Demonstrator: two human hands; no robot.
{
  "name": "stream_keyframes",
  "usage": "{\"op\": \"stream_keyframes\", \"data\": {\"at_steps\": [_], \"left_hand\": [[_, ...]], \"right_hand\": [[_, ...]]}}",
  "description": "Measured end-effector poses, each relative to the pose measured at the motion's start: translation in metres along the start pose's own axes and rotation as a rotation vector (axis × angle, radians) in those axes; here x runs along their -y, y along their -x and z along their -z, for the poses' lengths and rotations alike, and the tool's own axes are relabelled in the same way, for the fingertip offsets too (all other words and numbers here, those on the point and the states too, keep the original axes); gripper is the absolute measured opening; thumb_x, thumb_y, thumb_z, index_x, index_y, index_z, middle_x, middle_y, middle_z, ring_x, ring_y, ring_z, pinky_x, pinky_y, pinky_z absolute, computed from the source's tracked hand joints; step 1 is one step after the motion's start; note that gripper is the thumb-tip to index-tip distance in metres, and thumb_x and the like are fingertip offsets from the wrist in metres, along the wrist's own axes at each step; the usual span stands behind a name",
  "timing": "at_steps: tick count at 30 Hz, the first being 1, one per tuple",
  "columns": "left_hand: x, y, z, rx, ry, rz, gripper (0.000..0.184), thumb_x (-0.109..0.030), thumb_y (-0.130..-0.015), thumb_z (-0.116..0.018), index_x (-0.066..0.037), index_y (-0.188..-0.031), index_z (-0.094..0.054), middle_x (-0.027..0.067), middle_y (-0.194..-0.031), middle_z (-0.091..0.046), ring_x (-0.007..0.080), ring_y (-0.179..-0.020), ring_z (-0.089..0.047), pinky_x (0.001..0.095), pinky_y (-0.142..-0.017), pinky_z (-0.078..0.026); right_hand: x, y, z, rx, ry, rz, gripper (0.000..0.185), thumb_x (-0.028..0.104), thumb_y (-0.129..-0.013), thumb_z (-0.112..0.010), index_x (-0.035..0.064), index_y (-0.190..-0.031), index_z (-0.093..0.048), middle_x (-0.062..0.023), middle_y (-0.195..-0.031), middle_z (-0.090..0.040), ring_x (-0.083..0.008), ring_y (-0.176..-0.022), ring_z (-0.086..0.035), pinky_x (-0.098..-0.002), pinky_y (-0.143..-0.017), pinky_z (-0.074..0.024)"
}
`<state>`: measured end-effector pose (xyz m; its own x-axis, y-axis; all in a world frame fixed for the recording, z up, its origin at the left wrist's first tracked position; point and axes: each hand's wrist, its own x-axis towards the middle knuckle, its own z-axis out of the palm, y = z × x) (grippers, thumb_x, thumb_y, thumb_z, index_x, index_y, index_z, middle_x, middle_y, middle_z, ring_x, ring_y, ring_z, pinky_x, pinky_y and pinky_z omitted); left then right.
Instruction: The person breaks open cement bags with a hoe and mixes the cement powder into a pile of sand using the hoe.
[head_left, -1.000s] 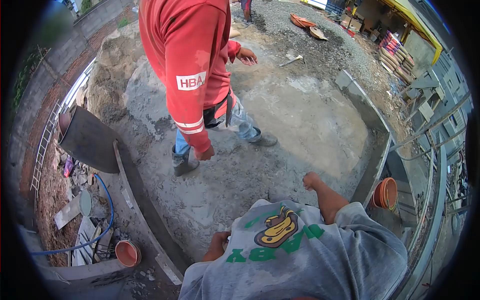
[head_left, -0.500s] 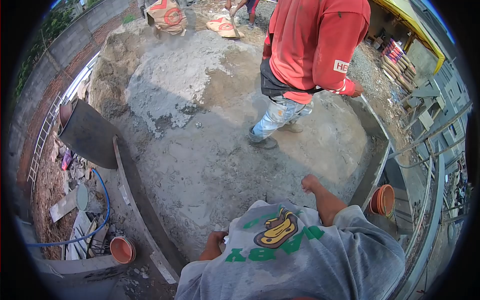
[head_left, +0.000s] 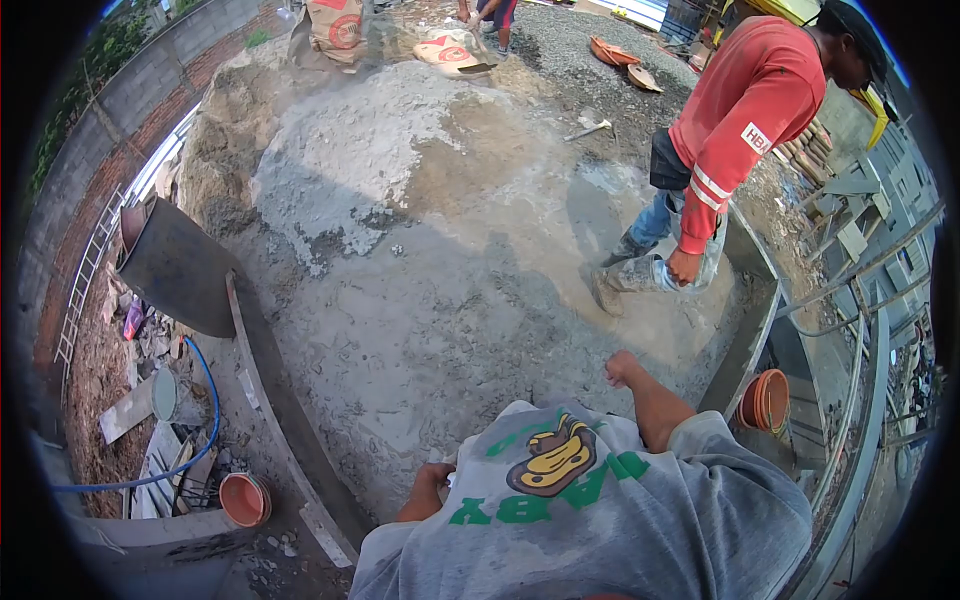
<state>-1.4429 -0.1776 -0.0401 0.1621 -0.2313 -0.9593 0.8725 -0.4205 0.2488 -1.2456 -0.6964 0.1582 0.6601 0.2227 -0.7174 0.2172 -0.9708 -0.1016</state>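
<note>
My left hand (head_left: 432, 476) is at the left side of my grey shirt, fingers curled. A small white bit shows beside it, too small to name. My right hand (head_left: 621, 368) hangs in front of me with its fingers curled in, and I see nothing in it. Below both hands spreads wet grey concrete mix (head_left: 430, 330) inside a low-walled bed. A co-worker in a red hooded top (head_left: 750, 95) stands in the mix at the right, bent forward, one arm hanging down.
A dark drum (head_left: 185, 265) leans by the left wall. Orange buckets stand at left (head_left: 244, 499) and right (head_left: 765, 402). A blue hose (head_left: 213, 400) curves at the left. Behind the mix lie paper cement sacks (head_left: 337, 30), a shovel (head_left: 588, 131) and another person's legs (head_left: 503, 35).
The co-worker in red has stepped to the right and bent forward, uncovering the shovel and gravel behind. My hands have hardly moved.
</note>
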Motion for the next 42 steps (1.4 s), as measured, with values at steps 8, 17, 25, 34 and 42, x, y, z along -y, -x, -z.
{"op": "stream_keyframes", "data": {"at_steps": [8, 17, 25, 34, 42], "left_hand": [[0.010, 0.008, -0.005, -0.010, 0.014, 0.012, 0.024, -0.018, -0.073, -0.061, -0.005, -0.092, -0.061, 0.0036, -0.082, -0.056, 0.0158, -0.067, -0.049, 0.0314, -0.063, -0.040], [0.010, 0.019, -0.008, -0.027, 0.017, 0.029, 0.024, -0.019, -0.073, -0.061, -0.004, -0.092, -0.061, 0.0038, -0.079, -0.056, 0.0158, -0.064, -0.049, 0.0313, -0.061, -0.040], [-0.009, 0.021, -0.008, -0.029, -0.010, 0.043, 0.024, -0.020, -0.073, -0.061, -0.004, -0.092, -0.060, 0.0039, -0.077, -0.055, 0.0159, -0.062, -0.048, 0.0313, -0.059, -0.040], [-0.035, 0.017, -0.005, -0.041, -0.042, 0.036, 0.025, -0.021, -0.074, -0.060, -0.004, -0.092, -0.060, 0.0041, -0.075, -0.054, 0.0159, -0.059, -0.047, 0.0312, -0.056, -0.040], [-0.038, 0.013, -0.004, -0.053, -0.034, 0.022, 0.025, -0.022, -0.074, -0.060, -0.004, -0.091, -0.059, 0.0042, -0.072, -0.054, 0.0160, -0.056, -0.047, 0.0311, -0.055, -0.040]], "right_hand": [[-0.014, -0.020, -0.007, -0.043, -0.371, -0.116, 0.016, 0.009, -0.074, -0.049, -0.0003, -0.075, -0.062, -0.0083, -0.070, -0.064, -0.0159, -0.059, -0.064, -0.0286, -0.052, -0.0523], [-0.010, -0.032, -0.003, -0.048, -0.053, -0.026, 0.009, 0.016, -0.059, -0.067, 0.0138, -0.067, -0.065, -0.0030, -0.069, -0.064, -0.0206, -0.067, -0.062, -0.0339, -0.059, -0.0488], [-0.012, -0.024, -0.001, -0.009, 0.017, -0.003, 0.009, 0.016, -0.059, -0.067, 0.0133, -0.068, -0.065, -0.0046, -0.069, -0.064, -0.0208, -0.067, -0.063, -0.0337, -0.060, -0.0492], [-0.026, -0.020, -0.027, -0.049, 0.050, 0.057, 0.012, 0.018, -0.068, -0.058, 0.0072, -0.070, -0.063, -0.0040, -0.071, -0.065, -0.0165, -0.063, -0.063, -0.0314, -0.054, -0.0504], [-0.017, -0.010, -0.013, -0.036, 0.050, 0.018, 0.014, 0.014, -0.073, -0.052, 0.0059, -0.073, -0.063, -0.0045, -0.070, -0.065, -0.0167, -0.061, -0.063, -0.0309, -0.053, -0.0511]]}}
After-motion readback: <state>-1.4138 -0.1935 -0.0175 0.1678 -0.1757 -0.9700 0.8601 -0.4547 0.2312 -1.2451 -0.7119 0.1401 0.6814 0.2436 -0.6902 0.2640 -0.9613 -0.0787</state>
